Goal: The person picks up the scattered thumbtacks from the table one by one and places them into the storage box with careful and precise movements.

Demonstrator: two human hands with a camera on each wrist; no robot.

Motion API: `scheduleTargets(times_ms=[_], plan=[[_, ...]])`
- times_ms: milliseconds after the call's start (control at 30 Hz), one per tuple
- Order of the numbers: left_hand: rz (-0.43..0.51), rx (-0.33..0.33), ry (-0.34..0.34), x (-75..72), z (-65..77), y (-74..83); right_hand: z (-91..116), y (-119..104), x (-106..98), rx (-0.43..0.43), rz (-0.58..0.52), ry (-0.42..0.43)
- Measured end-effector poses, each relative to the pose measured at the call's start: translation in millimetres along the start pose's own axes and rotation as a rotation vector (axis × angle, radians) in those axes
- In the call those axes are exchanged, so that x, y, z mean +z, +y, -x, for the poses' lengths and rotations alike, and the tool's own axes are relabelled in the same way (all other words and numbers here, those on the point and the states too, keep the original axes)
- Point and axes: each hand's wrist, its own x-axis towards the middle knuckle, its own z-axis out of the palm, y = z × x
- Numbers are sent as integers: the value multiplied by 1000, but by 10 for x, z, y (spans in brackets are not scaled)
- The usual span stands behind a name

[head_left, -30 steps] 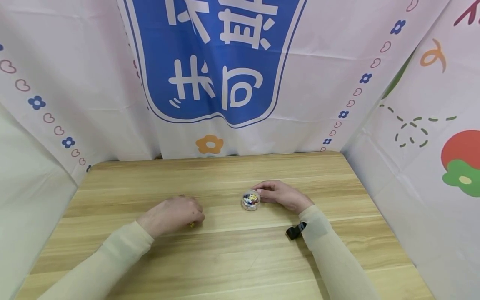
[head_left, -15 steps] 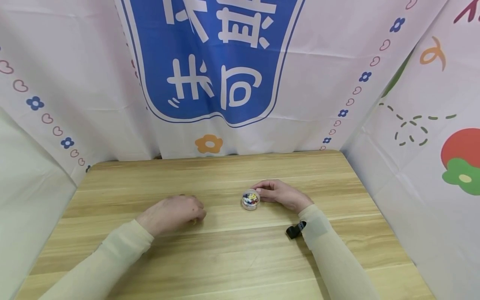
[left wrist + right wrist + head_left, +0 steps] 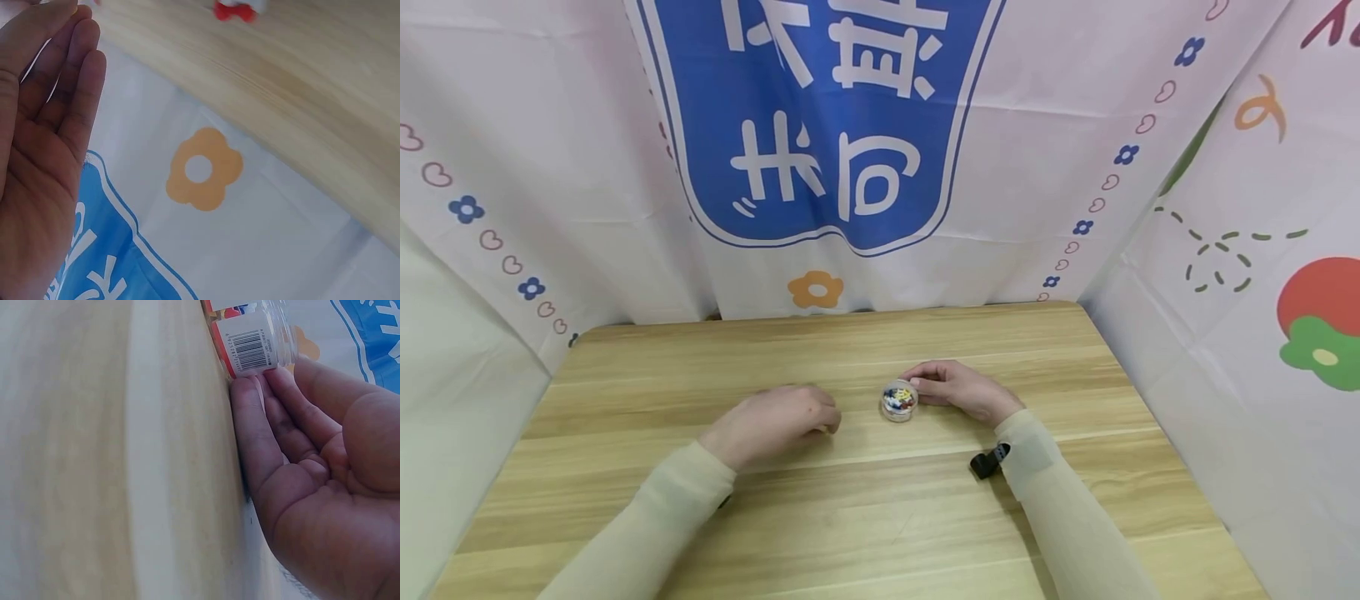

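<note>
A small clear jar (image 3: 898,402) stands upright on the wooden table, with white, blue, yellow and red little pieces inside. My right hand (image 3: 961,390) holds it from the right. In the right wrist view, the fingertips touch the jar's barcode label (image 3: 249,349) and the thumb lies by its ridged neck. Left of the jar is my left hand (image 3: 778,421), apart from it and palm down in the head view. In the left wrist view, its thumb and fingertips meet, with a speck of a small yellow piece (image 3: 75,10) between them; its shape is mostly hidden.
The wooden table (image 3: 880,533) ends at the back against a white printed curtain (image 3: 1030,167). A black wrist device (image 3: 988,462) sits at the right cuff. A blurred red and white shape (image 3: 234,10) shows at the top of the left wrist view.
My left hand has moved right toward the jar, and the yellow bit seen under its fingers earlier is hidden in the head view now. The right hand and jar have stayed put.
</note>
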Motion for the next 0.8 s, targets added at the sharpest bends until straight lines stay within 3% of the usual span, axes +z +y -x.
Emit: scheduleTargets(times_ms=[200, 500, 800], plan=[[48, -1, 53, 24, -155, 65, -10, 11, 4, 2, -10, 2], [83, -41, 80, 5, -436, 114, 9, -3, 16, -2, 0, 7], [76, -136, 129, 52, -693, 133, -3, -6, 8, 7, -4, 6]])
